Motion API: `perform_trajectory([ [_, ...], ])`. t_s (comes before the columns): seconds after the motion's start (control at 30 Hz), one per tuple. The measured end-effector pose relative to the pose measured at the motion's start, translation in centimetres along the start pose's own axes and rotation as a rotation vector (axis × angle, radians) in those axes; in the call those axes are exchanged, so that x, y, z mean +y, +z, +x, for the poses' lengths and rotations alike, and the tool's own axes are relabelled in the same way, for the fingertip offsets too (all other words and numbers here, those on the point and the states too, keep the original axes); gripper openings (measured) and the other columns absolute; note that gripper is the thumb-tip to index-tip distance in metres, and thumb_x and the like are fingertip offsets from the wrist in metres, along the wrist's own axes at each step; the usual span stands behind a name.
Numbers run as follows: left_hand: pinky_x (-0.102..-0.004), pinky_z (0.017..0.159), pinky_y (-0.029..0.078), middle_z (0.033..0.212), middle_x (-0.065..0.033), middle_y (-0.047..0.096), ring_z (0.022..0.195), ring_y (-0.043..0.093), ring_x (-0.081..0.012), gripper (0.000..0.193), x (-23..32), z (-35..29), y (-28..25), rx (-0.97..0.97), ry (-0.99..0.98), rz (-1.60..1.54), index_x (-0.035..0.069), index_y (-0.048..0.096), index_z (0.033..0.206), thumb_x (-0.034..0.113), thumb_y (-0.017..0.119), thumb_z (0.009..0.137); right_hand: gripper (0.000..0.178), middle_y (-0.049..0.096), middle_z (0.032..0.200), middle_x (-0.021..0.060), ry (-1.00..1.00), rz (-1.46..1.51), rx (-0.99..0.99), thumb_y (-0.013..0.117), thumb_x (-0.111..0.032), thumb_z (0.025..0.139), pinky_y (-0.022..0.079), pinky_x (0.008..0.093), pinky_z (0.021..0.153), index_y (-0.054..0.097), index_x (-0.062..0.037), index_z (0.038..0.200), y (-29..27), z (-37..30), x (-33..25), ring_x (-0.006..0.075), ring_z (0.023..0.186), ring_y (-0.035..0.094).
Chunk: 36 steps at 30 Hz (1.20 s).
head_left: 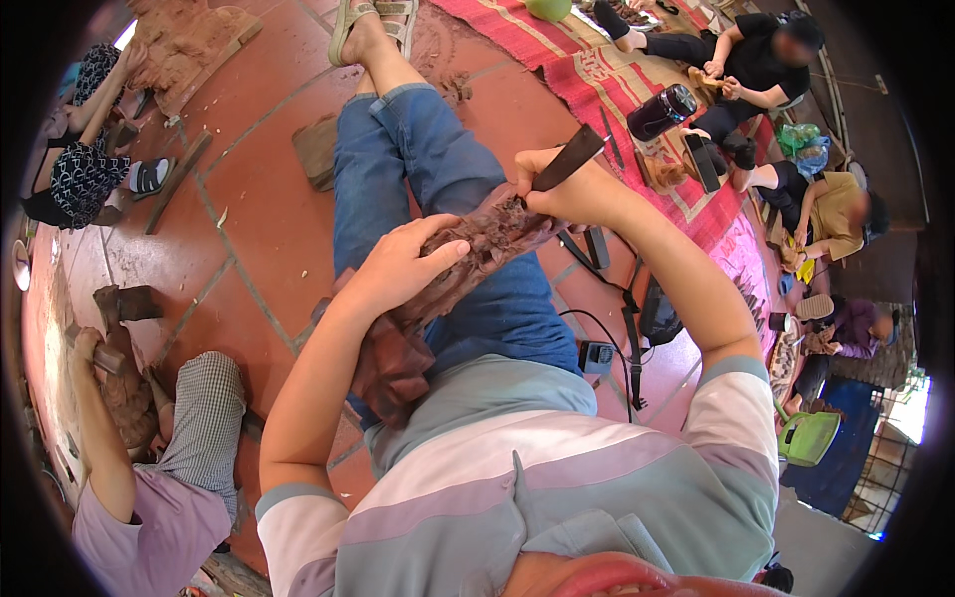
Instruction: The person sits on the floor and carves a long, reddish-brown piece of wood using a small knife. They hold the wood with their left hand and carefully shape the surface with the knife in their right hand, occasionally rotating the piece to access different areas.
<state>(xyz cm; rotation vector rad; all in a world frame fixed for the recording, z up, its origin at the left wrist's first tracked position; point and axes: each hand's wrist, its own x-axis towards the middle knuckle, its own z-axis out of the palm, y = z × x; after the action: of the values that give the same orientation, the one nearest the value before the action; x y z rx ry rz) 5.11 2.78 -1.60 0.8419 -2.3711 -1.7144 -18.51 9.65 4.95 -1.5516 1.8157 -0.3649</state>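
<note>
A long reddish-brown wood carving (466, 261), knobbly with relief, lies aslant across my lap over my blue jeans. My left hand (410, 261) is closed over its middle, thumb lying along the top. At the carving's far right end, my right hand (557, 189) grips a dark flat tool (571, 157). The tool's broad end sticks out up and to the right past the fingers. Its lower end is mostly hidden by the hand, close to the carved surface. The carving's near end, a wider, blocky mass (391, 368), rests against my belly.
Left, one person works beside a wooden figure (129, 398); another sits near a large carved panel (194, 50). Right of my legs are black straps and cables (629, 328). A red mat (587, 80) holds a dark can (662, 111); several people sit beyond it. A green dustpan-like scoop (811, 436) stands right.
</note>
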Motion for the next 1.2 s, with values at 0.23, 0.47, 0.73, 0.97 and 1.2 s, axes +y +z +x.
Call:
perform_trajectory([
  [0.23,-0.033,0.095,0.039,0.118,-0.0175,0.057,0.111,0.053,-0.026,0.049,-0.4,0.2,0.1,0.01,0.017,0.001,0.0,0.052,0.123,0.035,0.054,0.09,0.006,0.05,0.068,-0.0031,-0.056,0.164,0.096,0.055,0.0,0.071,0.037,0.0214,0.056,0.05,-0.0027,0.073,-2.2,0.2,2.4,0.0045,0.064,0.046],
  [0.47,-0.0321,0.095,0.039,0.117,-0.0165,0.057,0.111,0.053,-0.0248,0.048,-0.4,0.2,0.1,0.01,0.009,-0.008,0.0,0.052,0.123,0.035,0.055,0.09,0.005,0.053,0.066,0.0005,-0.115,-0.036,0.071,0.057,-0.002,0.071,0.041,0.0249,0.057,0.053,-0.0032,0.075,0.3,0.1,0.8,0.0069,0.065,0.051],
  [0.73,-0.0318,0.096,0.039,0.118,-0.0151,0.057,0.111,0.053,-0.0235,0.046,-0.3,0.2,0.1,0.008,0.001,0.007,0.001,0.052,0.123,0.033,0.054,0.09,0.007,0.05,0.063,-0.002,-0.041,0.217,0.094,0.058,-0.002,0.067,0.038,0.0225,0.055,0.052,-0.0039,0.071,-1.2,0.5,1.9,0.0046,0.062,0.047],
  [0.97,-0.0372,0.094,0.042,0.116,-0.0203,0.058,0.11,0.054,-0.0318,0.05,-0.4,0.0,0.3,0.047,0.009,-0.015,0.002,0.054,0.121,0.039,0.056,0.087,0.008,0.053,0.062,-0.0008,-0.019,0.088,0.058,0.06,-0.003,0.067,0.039,0.0245,0.056,0.053,-0.004,0.071,-0.5,0.5,-0.2,0.0075,0.061,0.049],
  [1.2,-0.0371,0.094,0.042,0.115,-0.0204,0.058,0.109,0.055,-0.0317,0.049,-0.6,0.1,0.3,0.043,0.024,-0.029,0.001,0.054,0.12,0.038,0.056,0.087,0.01,0.056,0.062,0.0052,-0.112,0.183,0.119,0.062,-0.007,0.067,0.042,0.03,0.056,0.056,-0.0043,0.073,-1.1,0.3,1.6,0.0147,0.061,0.055],
])
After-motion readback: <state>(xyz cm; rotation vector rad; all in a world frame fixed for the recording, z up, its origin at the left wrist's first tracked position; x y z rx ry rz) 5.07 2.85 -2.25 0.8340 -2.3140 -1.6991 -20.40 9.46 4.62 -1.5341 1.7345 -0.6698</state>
